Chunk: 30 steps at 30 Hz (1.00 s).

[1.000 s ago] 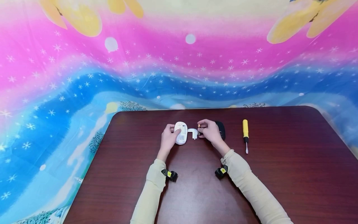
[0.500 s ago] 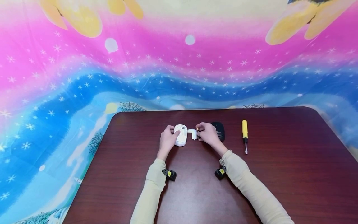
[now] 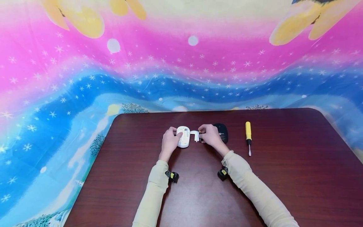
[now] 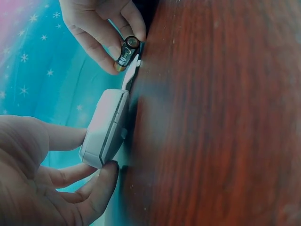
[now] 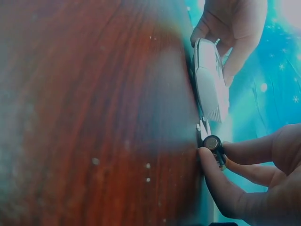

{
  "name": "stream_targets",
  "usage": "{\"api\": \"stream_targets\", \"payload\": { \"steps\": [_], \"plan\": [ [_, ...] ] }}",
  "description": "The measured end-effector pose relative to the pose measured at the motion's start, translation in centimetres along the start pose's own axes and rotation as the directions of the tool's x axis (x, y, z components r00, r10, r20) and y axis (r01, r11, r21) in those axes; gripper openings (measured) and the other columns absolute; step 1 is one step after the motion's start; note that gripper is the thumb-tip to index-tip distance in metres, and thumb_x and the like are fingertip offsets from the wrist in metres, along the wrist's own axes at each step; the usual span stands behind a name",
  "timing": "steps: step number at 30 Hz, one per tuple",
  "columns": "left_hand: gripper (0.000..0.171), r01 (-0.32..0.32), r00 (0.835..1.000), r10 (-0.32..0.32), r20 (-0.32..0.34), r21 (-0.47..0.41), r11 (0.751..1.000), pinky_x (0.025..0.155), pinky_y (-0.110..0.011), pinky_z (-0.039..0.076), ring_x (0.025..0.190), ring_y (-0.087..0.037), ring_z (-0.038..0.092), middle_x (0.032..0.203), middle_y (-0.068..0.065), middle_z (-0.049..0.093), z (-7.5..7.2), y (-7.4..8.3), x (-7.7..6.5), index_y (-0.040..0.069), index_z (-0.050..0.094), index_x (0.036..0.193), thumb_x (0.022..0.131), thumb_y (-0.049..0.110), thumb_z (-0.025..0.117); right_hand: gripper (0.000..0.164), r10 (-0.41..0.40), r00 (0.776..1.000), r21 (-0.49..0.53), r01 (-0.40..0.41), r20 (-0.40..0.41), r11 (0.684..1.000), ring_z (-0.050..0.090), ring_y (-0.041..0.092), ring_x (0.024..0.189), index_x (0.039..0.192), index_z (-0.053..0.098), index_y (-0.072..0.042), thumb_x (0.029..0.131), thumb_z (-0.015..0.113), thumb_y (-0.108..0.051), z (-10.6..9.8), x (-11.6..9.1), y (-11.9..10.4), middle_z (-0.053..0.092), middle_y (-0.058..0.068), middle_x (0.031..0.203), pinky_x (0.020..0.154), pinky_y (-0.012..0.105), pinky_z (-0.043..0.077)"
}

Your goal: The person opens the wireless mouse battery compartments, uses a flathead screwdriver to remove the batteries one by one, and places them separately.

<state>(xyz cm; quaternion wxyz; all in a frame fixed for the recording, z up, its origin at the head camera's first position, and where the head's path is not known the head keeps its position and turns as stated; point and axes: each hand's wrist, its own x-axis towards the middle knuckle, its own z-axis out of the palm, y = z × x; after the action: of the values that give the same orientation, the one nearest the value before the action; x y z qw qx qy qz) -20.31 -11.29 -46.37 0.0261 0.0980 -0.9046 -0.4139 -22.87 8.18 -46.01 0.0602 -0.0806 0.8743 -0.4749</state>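
Note:
My left hand (image 3: 169, 140) holds a white computer mouse (image 3: 183, 142) by its left side, underside up with the battery compartment uncovered. The thumb lies over the edge of the underside. Whether a battery sits in the compartment is too small to tell. To the mouse's right, a white battery cover (image 3: 196, 135) lies on the table. Just beyond it, my right hand (image 3: 211, 135) pinches a battery (image 4: 127, 54), black with a copper-coloured end, between thumb and fingers. In the right wrist view the battery (image 5: 214, 143) shows end-on close to the cover; from the head, fingers mostly hide it.
A black rounded object (image 3: 223, 131), which looks like another mouse, lies just behind my right hand. Farther right is a yellow-handled screwdriver (image 3: 248, 135), its blade towards me. The dark wooden table (image 3: 195, 189) ends at a patterned cloth backdrop (image 3: 181, 75).
My right hand has shifted slightly left, and its fingers now cover more of the battery, uncovering more of the black object. The mouse has dipped a little towards me, still in my left hand.

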Motion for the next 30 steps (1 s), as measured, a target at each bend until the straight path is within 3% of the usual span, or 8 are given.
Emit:
{"api": "stream_targets", "payload": {
  "steps": [13, 18, 25, 30],
  "plan": [
    [0.032, -0.007, 1.0, 0.007, -0.01, 0.024, 1.0, 0.089, -0.045, 0.051, 0.101, -0.032, 0.065, 0.107, -0.015, 0.068, 0.1, 0.3, -0.1, 0.0, 0.064, 0.12, 0.099, 0.023, 0.07, 0.025, 0.001, 1.0, -0.059, 0.0, 0.007, 0.998, 0.071, 0.025, 0.063, 0.112, 0.074, 0.008, 0.087, 0.072, 0.009, -0.2, 0.0, 0.0, 0.068, 0.016, 0.084, 0.054, 0.029, 0.059],
    [0.033, -0.027, 0.999, 0.028, -0.018, 0.044, 0.999, 0.088, -0.047, 0.051, 0.099, -0.033, 0.064, 0.106, -0.015, 0.067, 0.1, 0.5, -0.2, -0.001, 0.063, 0.122, 0.099, 0.022, 0.069, 0.027, 0.004, 1.0, -0.095, -0.003, 0.009, 0.995, 0.071, 0.024, 0.064, 0.115, 0.071, 0.009, 0.088, 0.074, 0.006, -0.4, -0.2, -0.1, 0.07, 0.019, 0.09, 0.055, 0.029, 0.059],
    [0.036, -0.056, 0.996, 0.061, -0.06, 0.08, 0.995, 0.095, -0.052, 0.048, 0.111, -0.042, 0.057, 0.12, -0.023, 0.059, 0.1, 0.6, -0.6, -0.003, 0.062, 0.124, 0.098, 0.022, 0.066, 0.032, -0.061, 0.998, -0.19, 0.061, 0.002, 0.98, 0.071, 0.031, 0.092, 0.122, 0.069, 0.007, 0.094, 0.074, -0.007, -1.9, -0.7, -0.5, 0.072, 0.022, 0.106, 0.082, 0.043, 0.057],
    [0.039, -0.15, 0.982, 0.154, -0.113, 0.049, 0.988, 0.1, -0.052, 0.045, 0.12, -0.042, 0.051, 0.131, -0.024, 0.056, 0.1, 1.0, -0.6, -0.003, 0.063, 0.128, 0.096, 0.02, 0.066, 0.037, -0.117, 0.993, -0.188, 0.118, 0.014, 0.975, 0.066, 0.036, 0.104, 0.127, 0.066, 0.008, 0.093, 0.074, -0.005, -3.8, -1.0, -0.6, 0.07, 0.024, 0.114, 0.093, 0.048, 0.053]
  ]
}}
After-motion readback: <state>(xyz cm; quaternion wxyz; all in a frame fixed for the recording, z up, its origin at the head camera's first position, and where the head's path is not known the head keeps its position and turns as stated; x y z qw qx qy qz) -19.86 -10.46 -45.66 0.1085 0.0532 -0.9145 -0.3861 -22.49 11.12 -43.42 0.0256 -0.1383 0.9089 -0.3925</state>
